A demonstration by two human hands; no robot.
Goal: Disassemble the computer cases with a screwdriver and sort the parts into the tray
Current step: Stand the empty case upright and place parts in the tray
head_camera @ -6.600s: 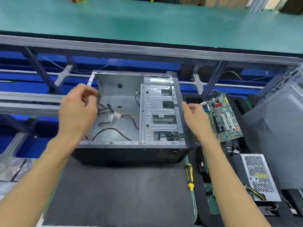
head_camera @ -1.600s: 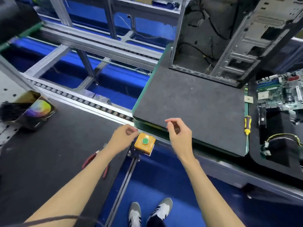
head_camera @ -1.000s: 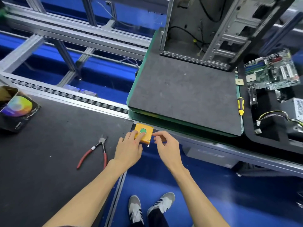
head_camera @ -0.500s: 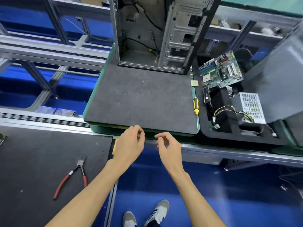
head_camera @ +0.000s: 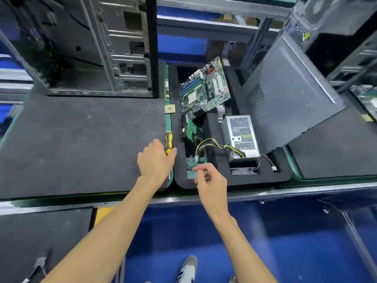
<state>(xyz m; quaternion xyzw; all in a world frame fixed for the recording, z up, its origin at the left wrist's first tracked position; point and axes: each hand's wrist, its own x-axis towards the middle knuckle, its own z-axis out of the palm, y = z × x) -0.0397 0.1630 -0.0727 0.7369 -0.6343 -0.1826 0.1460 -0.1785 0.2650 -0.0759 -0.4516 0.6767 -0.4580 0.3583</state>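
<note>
An emptied computer case (head_camera: 98, 48) stands upright at the back of a dark foam mat (head_camera: 81, 139). Along the mat's right edge lies a yellow-and-black screwdriver (head_camera: 169, 140). My left hand (head_camera: 156, 161) covers the lower part of its handle, which sits between thumb and fingers. To the right, a black foam tray (head_camera: 265, 177) holds a green motherboard (head_camera: 204, 86), a silver power supply (head_camera: 240, 135) with yellow cables and a small green board (head_camera: 191, 170). My right hand (head_camera: 211, 181) hovers at that board with loosely curled fingers, holding nothing.
A small square chip (head_camera: 170, 109) lies between mat and tray. A closed grey case (head_camera: 285, 94) leans on another mat at the right, with more cases behind. A yellow button box (head_camera: 104, 214) sits below the table edge. Pliers (head_camera: 38, 264) lie at the lower left.
My view swung right from the button box to the tray. My left hand moved up onto the screwdriver, and my right hand moved over the tray's front.
</note>
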